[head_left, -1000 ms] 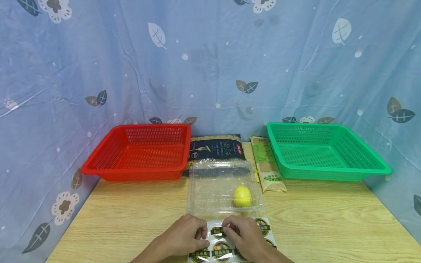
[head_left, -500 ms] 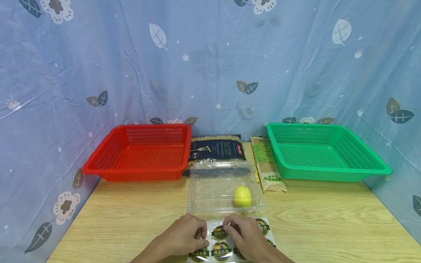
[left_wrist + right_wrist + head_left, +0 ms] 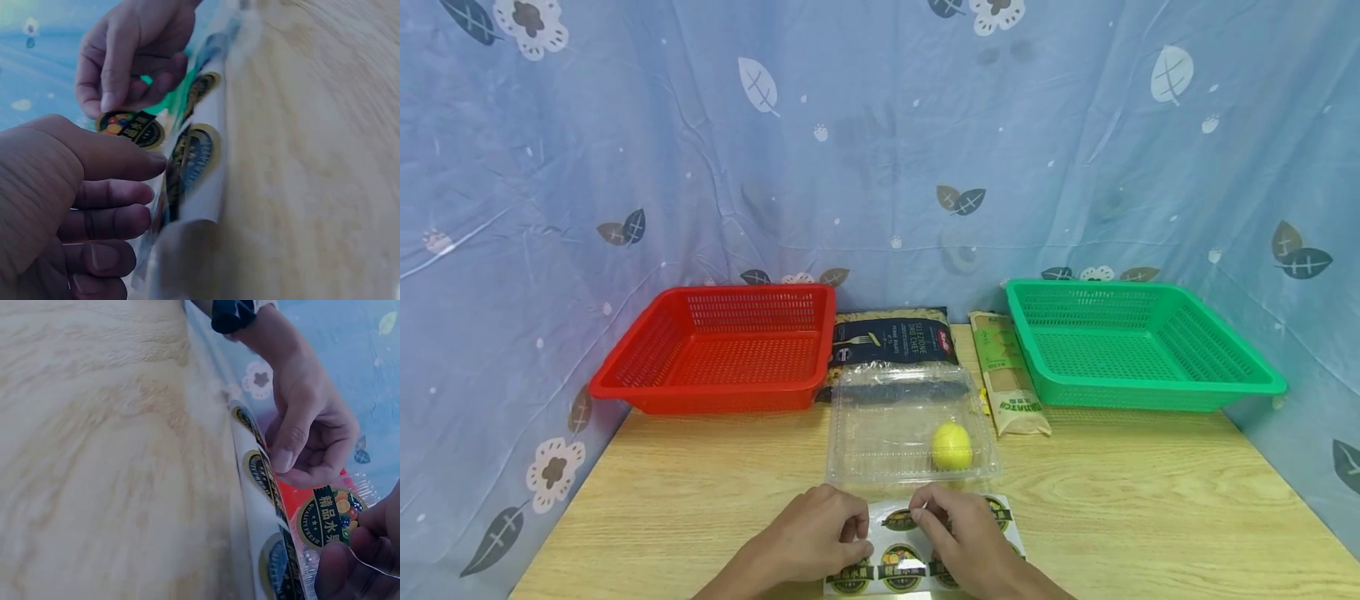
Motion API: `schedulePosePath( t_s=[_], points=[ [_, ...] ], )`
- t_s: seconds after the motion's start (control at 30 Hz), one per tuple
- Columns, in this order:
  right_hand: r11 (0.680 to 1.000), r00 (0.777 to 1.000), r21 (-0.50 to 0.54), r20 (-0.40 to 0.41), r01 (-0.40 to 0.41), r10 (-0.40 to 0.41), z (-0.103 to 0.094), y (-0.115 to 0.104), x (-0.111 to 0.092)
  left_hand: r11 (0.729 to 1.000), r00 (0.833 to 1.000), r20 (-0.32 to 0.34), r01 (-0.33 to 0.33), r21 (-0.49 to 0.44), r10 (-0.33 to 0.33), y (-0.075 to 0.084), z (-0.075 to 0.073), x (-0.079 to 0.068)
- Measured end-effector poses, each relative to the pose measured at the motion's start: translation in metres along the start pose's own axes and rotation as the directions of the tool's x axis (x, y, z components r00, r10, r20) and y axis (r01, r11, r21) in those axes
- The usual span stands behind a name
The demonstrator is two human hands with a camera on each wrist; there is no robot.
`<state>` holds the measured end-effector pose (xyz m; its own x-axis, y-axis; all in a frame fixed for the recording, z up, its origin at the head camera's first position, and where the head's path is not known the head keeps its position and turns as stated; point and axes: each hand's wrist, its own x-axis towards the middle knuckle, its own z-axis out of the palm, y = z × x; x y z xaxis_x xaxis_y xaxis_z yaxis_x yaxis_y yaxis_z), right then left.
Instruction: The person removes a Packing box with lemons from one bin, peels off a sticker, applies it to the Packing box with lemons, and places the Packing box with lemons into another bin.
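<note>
A white sheet of round black-and-gold fruit stickers lies at the front of the table. My left hand rests at its left side with curled fingers, the thumb on the sheet. My right hand pinches one round sticker between thumb and index finger. In the right wrist view that sticker stands up from the sheet, its printed face showing. Just behind the sheet is a clear plastic box, with a yellow round fruit seen at its right front.
A red basket stands back left, and a green basket back right. Between them lie a dark pasta bag and a brown-and-green paper packet. A blue patterned curtain hangs behind the table.
The pinched sticker has tilted up from the sheet, and its face looks narrower in the head view. My right hand has shifted very slightly; my left hand stays nearly in place.
</note>
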<state>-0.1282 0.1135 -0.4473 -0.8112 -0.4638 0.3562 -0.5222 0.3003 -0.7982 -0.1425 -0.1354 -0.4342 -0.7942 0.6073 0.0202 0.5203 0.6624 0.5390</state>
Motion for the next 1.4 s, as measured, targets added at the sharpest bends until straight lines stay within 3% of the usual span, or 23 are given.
schedulePosePath(
  t_s=[0.23, 0.43, 0.63, 0.83, 1.03, 1.17, 1.27, 1.4],
  points=[
    [0.997, 0.995, -0.037, -0.059, 0.074, -0.076, -0.009, -0.009, 0.007, 0.993, 0.996, -0.079, -0.047, -0.111, 0.038, 0.011, -0.018, 0.000],
    [0.989, 0.985, -0.107, -0.123, 0.106, -0.119, -0.014, -0.016, 0.017, 0.974, 0.978, -0.192, -0.115, -0.195, 0.077, 0.022, -0.030, 0.012],
    [0.977, 0.969, -0.157, -0.178, 0.144, -0.172, -0.017, -0.021, 0.021, 0.967, 0.963, -0.241, -0.169, -0.192, 0.120, 0.029, -0.031, 0.024],
    [0.953, 0.944, -0.206, -0.198, 0.223, -0.264, -0.020, -0.024, 0.031, 0.971, 0.950, -0.282, -0.181, -0.159, 0.130, 0.033, -0.035, 0.029],
    [0.951, 0.948, -0.234, -0.197, 0.203, -0.250, -0.024, -0.026, 0.040, 0.976, 0.934, -0.350, -0.132, -0.176, 0.063, 0.035, -0.040, 0.033],
    [0.955, 0.955, -0.242, -0.195, 0.174, -0.223, -0.031, -0.026, 0.046, 0.976, 0.910, -0.415, -0.113, -0.188, 0.026, 0.033, -0.043, 0.038],
    [0.956, 0.957, -0.240, -0.195, 0.167, -0.216, -0.037, -0.025, 0.050, 0.974, 0.897, -0.441, -0.129, -0.185, 0.034, 0.032, -0.047, 0.044],
    [0.954, 0.953, -0.249, -0.208, 0.165, -0.219, -0.042, -0.025, 0.055, 0.971, 0.891, -0.449, -0.160, -0.179, 0.064, 0.032, -0.052, 0.050]
  ],
)
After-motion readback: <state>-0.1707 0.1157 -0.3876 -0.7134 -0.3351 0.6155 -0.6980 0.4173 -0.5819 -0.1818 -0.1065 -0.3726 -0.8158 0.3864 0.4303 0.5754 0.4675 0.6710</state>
